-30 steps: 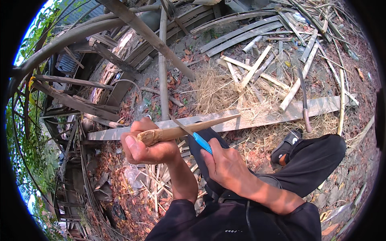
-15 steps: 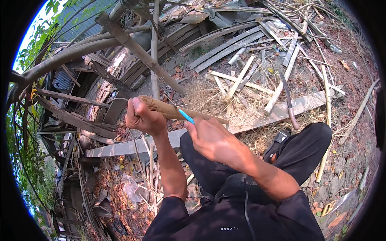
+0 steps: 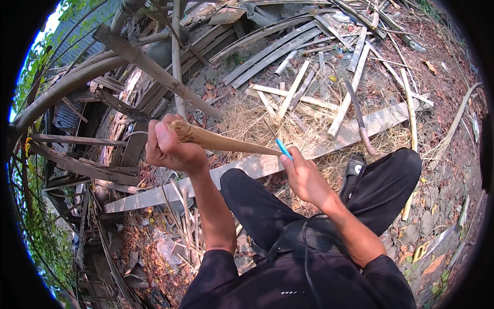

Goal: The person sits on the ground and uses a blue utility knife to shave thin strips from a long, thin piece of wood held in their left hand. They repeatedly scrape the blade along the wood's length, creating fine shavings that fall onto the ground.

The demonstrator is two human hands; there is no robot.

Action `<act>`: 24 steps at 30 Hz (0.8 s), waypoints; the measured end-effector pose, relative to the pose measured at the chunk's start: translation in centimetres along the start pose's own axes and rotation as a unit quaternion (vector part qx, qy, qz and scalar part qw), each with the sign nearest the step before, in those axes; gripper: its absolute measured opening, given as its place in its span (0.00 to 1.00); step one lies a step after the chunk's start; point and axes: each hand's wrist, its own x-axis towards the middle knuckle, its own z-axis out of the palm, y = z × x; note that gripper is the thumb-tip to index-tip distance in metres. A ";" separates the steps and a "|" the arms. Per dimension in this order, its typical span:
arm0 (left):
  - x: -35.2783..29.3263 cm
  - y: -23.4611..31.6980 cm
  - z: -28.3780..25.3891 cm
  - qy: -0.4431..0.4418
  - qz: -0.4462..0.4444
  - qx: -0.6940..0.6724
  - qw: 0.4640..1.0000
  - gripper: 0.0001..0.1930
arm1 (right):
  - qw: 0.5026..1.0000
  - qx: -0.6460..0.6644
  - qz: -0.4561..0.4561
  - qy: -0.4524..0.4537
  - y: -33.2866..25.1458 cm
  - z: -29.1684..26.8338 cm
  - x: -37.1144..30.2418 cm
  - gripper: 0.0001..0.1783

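My left hand (image 3: 175, 144) is closed around the thick, rough end of a tan wooden stick (image 3: 226, 141), which tapers toward the right. My right hand (image 3: 307, 177) grips the bright blue handle of a small knife (image 3: 284, 149) at the stick's thin end. The knife's narrow blade points up and away, hard to make out against the straw. Below the stick, a long grey plank (image 3: 247, 172) lies across the ground in front of my bent legs. A long curved blade with a brown wooden handle (image 3: 364, 135) rests over the plank at the right.
Straw and pale split strips (image 3: 293, 92) lie beyond the plank. Grey boards (image 3: 272, 56) are piled farther off. Wooden poles (image 3: 159, 72) slant across the left. At the lower right lies a handsaw with a yellow handle (image 3: 422, 251). Thin sticks (image 3: 190, 221) lie beside my left forearm.
My right hand and the knife have moved right along the stick, from its middle to its thin end. My left hand has shifted slightly left, and the whole view has moved a little.
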 end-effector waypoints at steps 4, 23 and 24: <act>-0.1 1.3 0.7 0.001 0.010 0.030 0.999 0.19 | 0.989 0.052 -0.139 0.007 -9.9 -0.5 -0.7 0.11; -1.5 2.2 2.5 0.063 0.051 0.106 0.991 0.19 | 0.982 -0.024 -0.182 0.036 -9.2 0.4 -2.3 0.10; -1.2 2.1 2.1 0.071 0.044 0.101 0.991 0.19 | 0.986 -0.065 -0.149 0.036 -6.8 1.1 -1.9 0.11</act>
